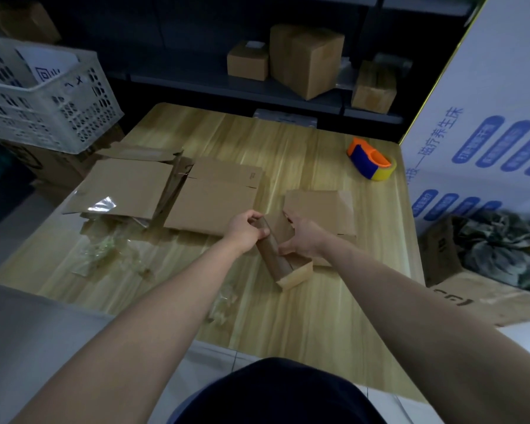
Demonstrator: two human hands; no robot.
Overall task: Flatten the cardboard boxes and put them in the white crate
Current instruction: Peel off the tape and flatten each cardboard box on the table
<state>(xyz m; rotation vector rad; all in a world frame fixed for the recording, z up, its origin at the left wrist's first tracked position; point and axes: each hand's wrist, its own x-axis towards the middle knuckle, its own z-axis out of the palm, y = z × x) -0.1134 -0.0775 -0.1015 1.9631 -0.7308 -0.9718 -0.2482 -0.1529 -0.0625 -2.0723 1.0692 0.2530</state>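
Lying near the middle of the wooden worktop (288, 316), a small cardboard box (276, 255) is partly collapsed. One long side panel stands on edge, in dark shade, with a pale end flap turned out at its near end. The left hand (245, 231) grips the panel's far end, fingers curled over it. The right hand (303, 237) lies against the opposite side; whether it clamps or only presses cannot be told. Flattened boxes (214, 197) lie just beyond. The white crate (43, 99) stands off the far-left corner.
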